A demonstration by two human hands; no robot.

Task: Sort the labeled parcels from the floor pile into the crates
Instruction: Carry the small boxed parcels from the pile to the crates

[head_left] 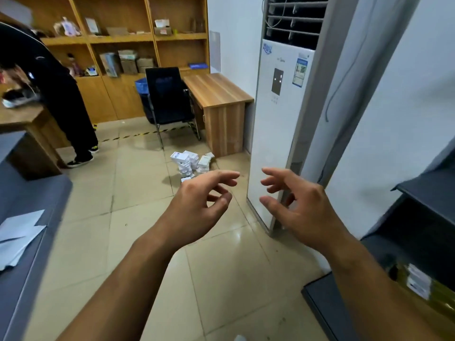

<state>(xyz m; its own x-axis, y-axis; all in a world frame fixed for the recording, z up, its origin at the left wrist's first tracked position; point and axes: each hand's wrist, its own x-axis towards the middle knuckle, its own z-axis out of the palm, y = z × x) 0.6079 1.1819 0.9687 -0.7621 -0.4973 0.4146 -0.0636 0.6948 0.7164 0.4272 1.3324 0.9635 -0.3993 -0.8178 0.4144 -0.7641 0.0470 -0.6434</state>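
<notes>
**Empty hands, reaching toward the floor pile**

Both hands were free. The left hand [199,205] and the right hand [300,205] were held out in front of the body, palms turned partly toward each other. Their fingers [226,174] were loosely curled and spread apart, and they gripped and touched nothing. A clear gap lay between the two hands.

The pile of small white labelled parcels [190,163] lay on the tiled floor [138,217] beyond the left hand, well apart from it. It sat just beside the foot of the wooden bench [216,89] and near the base of the standing air conditioner [278,119], which rose behind the right hand. A black office chair [167,94] stood further back.

The step in hand looked like the approach to the pile, with the sorting proper not yet started. To do it well, the person would need to close in and crouch so both hands could reach floor level. One parcel should come off the top or the edge, since the pile looked loosely heaped and could slide. Turning the label upward would let it be read before a crate was chosen.

Near the right forearm, low down, sat a yellow-green container [423,286] with white labelled items in it. It was possibly a crate, but too blurred to be sure.
</notes>
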